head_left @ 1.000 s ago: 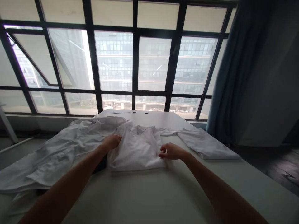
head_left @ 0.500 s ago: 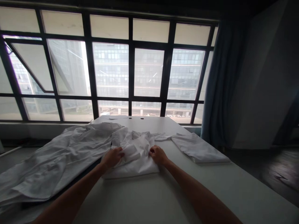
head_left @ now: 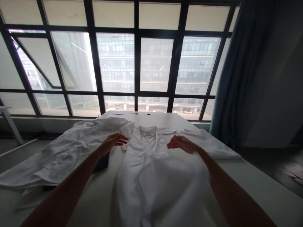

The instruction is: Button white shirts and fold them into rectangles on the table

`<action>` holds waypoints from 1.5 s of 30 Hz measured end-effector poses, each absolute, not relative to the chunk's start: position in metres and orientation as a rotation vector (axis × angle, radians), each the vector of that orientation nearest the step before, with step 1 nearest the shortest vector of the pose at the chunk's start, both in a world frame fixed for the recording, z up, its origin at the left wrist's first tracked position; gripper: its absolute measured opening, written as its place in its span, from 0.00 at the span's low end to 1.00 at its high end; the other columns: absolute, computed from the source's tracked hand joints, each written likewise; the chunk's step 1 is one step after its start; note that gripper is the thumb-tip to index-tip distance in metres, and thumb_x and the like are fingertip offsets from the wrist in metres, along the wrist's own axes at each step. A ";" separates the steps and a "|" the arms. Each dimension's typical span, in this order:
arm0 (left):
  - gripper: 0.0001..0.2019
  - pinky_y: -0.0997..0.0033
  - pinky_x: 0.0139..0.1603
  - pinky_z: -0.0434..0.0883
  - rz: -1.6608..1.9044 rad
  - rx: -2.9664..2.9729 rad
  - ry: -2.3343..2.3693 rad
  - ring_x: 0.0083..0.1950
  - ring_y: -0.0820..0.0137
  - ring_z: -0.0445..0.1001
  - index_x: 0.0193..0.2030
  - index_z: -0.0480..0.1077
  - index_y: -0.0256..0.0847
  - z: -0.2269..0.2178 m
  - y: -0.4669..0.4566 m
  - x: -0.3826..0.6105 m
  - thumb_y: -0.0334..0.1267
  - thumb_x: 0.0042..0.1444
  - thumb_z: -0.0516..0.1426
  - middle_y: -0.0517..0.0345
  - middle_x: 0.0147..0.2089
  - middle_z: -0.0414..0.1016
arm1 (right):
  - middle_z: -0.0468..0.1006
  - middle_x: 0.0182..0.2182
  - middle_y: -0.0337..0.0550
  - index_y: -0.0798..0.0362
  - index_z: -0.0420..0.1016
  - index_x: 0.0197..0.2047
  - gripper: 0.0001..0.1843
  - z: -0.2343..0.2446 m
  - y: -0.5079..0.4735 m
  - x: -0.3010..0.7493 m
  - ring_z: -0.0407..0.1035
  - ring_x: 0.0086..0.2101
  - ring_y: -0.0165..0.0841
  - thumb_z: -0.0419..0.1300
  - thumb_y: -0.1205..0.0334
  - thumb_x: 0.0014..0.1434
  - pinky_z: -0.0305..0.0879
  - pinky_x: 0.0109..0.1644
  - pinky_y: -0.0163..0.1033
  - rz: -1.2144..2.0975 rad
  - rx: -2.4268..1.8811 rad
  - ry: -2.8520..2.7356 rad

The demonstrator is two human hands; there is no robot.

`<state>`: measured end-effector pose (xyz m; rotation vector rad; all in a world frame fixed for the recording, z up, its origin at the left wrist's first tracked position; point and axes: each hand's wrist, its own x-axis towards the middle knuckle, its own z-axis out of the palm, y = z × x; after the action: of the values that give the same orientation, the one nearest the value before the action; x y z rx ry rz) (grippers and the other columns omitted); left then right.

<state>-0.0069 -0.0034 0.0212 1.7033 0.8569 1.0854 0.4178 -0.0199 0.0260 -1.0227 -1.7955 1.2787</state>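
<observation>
Because the head camera looks forward and down, a wall of windows (head_left: 136, 63) with black frames fills the upper part of the view, and a tall building with many windows (head_left: 115, 63) stands behind the glass. A blue-grey curtain (head_left: 227, 88) hangs at the right side of the windows. Below them is a long white table (head_left: 165, 119), and a white long coat (head_left: 151, 179) lies spread flat along its middle, with the collar (head_left: 148, 132) at the far side and the lower part reaching toward the person. On the left of the table is a crumpled white garment (head_left: 59, 154), and on the right is a folded white garment (head_left: 213, 145), near the coat. A dark object (head_left: 103, 163) shows at the edge of the crumpled garment, but I cannot tell what it is.

The left hand (head_left: 113, 141) is open wide, palm down, just beside the coat's left shoulder, and holds nothing. The right hand (head_left: 181, 144) is also open and holds nothing, above the coat's other shoulder. It is blurred, so I cannot tell if it touches the cloth. The collar area is too blurred to tell whether it has any label.
</observation>
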 end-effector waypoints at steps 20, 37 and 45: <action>0.20 0.65 0.46 0.66 0.446 3.042 1.106 0.33 0.66 0.75 0.26 0.73 0.38 -0.014 -0.032 0.077 0.45 0.66 0.53 0.53 0.27 0.76 | 0.78 0.24 0.41 0.57 0.82 0.36 0.11 0.001 -0.035 0.333 0.68 0.25 0.28 0.62 0.68 0.48 0.61 0.29 0.31 0.577 -1.330 -2.516; 0.37 0.51 0.61 0.61 0.287 2.791 1.382 0.62 0.48 0.66 0.59 0.70 0.45 0.015 -0.030 0.010 0.27 0.37 0.66 0.46 0.63 0.67 | 0.76 0.47 0.47 0.47 0.79 0.51 0.34 0.015 -0.046 0.369 0.73 0.37 0.39 0.74 0.60 0.37 0.68 0.41 0.39 0.611 -1.448 -2.529; 0.30 0.63 0.61 0.63 0.102 2.832 0.931 0.55 0.60 0.73 0.47 0.76 0.47 0.013 -0.042 0.036 0.19 0.37 0.57 0.57 0.55 0.75 | 0.71 0.53 0.44 0.45 0.80 0.48 0.33 0.009 -0.082 0.310 0.71 0.39 0.35 0.77 0.55 0.35 0.66 0.44 0.37 0.731 -1.022 -2.753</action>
<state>0.0360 -0.0423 0.0128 2.8317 0.9311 0.1021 0.3097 -0.0817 0.0093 -1.0223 -2.7530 0.7310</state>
